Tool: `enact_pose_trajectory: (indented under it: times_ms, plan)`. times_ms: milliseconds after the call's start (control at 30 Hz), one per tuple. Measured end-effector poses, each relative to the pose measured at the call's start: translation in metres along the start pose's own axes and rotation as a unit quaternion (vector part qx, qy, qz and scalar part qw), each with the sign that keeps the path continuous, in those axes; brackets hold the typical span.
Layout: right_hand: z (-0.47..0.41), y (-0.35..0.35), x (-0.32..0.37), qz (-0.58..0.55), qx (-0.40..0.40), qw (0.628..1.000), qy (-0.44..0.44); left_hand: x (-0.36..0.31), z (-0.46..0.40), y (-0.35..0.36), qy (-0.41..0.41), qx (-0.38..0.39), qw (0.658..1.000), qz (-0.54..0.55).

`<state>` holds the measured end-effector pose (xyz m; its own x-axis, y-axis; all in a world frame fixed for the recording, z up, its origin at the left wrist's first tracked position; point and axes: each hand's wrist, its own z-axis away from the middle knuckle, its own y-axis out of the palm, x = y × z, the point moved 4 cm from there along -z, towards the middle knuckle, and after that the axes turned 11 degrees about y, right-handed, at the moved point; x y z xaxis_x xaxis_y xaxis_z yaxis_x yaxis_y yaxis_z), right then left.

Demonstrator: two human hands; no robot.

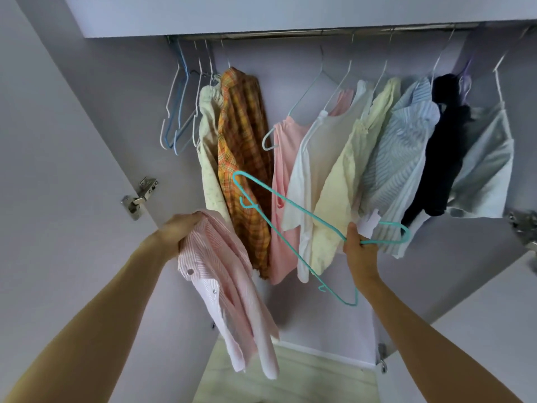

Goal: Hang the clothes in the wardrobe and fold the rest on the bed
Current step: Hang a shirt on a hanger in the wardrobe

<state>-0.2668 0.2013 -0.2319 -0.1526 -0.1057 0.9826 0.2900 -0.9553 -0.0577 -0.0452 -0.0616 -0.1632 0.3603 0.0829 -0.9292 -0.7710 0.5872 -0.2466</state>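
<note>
I face the open wardrobe from below its rail (319, 32). My left hand (177, 231) grips a pink striped shirt (229, 295) by its top, and the shirt hangs down bunched. My right hand (359, 251) holds a teal wire hanger (290, 225), which lies tilted in front of the hung clothes, hook end to the left. On the rail hang several garments: a cream one, an orange plaid shirt (244, 158), a pink top (283, 181), a white top, a pale yellow one, a blue striped shirt (401, 158), a dark one and a light grey one.
Several bare hangers (180, 112) hang at the rail's left end. Between the plaid shirt and the pink top the rail has a gap. Wardrobe doors stand open on both sides, with metal hinges (139, 197). Light wood floor (284, 376) shows below.
</note>
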Motion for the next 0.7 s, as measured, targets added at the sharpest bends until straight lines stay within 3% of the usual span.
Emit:
enact_pose_trajectory:
  times_ms: [100, 200, 367, 433, 567, 700]
  plan:
    - [-0.002, 0.002, 0.000, 0.012, 0.040, 0.999, 0.016, -0.007, 0.002, -0.011, 0.038, -0.006, 0.999, 0.014]
    - [0.000, 0.008, 0.001, 0.090, 0.067, 0.994, -0.013, -0.020, 0.001, -0.021, 0.150, -0.066, 0.979, -0.125]
    - [0.021, 0.047, 0.021, 0.262, 0.071, 0.958, -0.098, -0.051, 0.015, -0.010, 0.314, -0.057, 0.868, -0.380]
    - [0.031, 0.067, 0.033, 0.297, 0.073, 0.946, -0.109, -0.059, 0.024, -0.001, 0.337, -0.057, 0.839, -0.424]
    - [0.049, 0.093, 0.044, 0.429, 0.038, 0.888, -0.163, -0.069, 0.034, 0.002, 0.369, -0.091, 0.764, -0.521]
    - [0.046, 0.094, 0.050, 0.483, 0.014, 0.859, -0.167, -0.070, 0.029, -0.030, 0.300, -0.129, 0.724, -0.608]
